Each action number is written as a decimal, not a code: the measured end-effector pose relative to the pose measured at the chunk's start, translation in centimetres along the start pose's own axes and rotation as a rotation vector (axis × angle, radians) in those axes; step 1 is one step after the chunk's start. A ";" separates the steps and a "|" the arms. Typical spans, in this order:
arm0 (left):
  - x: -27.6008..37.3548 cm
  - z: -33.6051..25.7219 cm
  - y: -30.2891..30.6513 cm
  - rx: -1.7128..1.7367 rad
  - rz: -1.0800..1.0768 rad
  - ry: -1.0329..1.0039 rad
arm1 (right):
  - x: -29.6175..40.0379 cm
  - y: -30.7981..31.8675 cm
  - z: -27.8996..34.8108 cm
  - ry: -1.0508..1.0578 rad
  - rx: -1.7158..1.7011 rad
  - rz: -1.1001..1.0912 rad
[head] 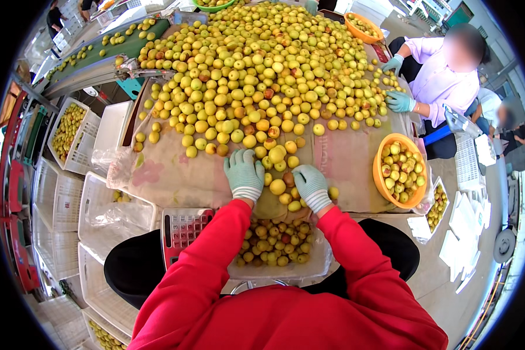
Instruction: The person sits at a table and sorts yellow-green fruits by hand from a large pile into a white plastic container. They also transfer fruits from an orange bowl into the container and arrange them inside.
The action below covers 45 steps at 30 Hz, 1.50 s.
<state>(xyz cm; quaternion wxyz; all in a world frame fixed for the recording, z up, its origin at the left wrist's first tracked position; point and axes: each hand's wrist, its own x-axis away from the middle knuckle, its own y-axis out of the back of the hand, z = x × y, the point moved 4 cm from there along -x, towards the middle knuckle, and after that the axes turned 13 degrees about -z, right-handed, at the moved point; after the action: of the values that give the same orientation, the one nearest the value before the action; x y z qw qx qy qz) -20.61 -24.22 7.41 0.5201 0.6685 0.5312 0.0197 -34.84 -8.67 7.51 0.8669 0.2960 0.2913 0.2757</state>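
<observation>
A large heap of yellow-green jujubes, some browned, covers a cloth-topped table. My left hand, in a pale green knit glove, lies palm down at the heap's near edge, thumb apart from the fingers. My right hand, gloved alike, has curled fingers beside a brown jujube; whether they grip anything is hidden. Between the hands, a strip of loose jujubes leads to the table's front edge. Below that edge, between my knees, a plastic-lined crate contains more jujubes.
An orange basin of jujubes stands at the right. Across that side, a co-worker's gloved hands touch the heap. A conveyor belt carries fruit at the far left. White crates and a large-buttoned calculator lie left of me.
</observation>
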 end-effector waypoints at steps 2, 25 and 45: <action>0.0 0.3 0.1 -0.006 0.009 0.004 | -1.3 0.5 1.4 -0.039 -0.031 -0.085; 0.1 0.3 0.0 -0.028 0.000 0.004 | -15.9 -5.6 2.9 -0.299 -0.141 0.298; 0.0 -0.3 -0.4 -0.066 0.001 -0.056 | -16.7 -2.6 1.8 -0.182 -0.258 0.534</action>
<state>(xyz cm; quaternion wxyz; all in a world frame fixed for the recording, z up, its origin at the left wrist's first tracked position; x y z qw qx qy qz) -21.09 -24.04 7.26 0.5566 0.6514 0.5153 0.0187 -44.15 -21.91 12.68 0.8169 0.2730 0.0869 0.5006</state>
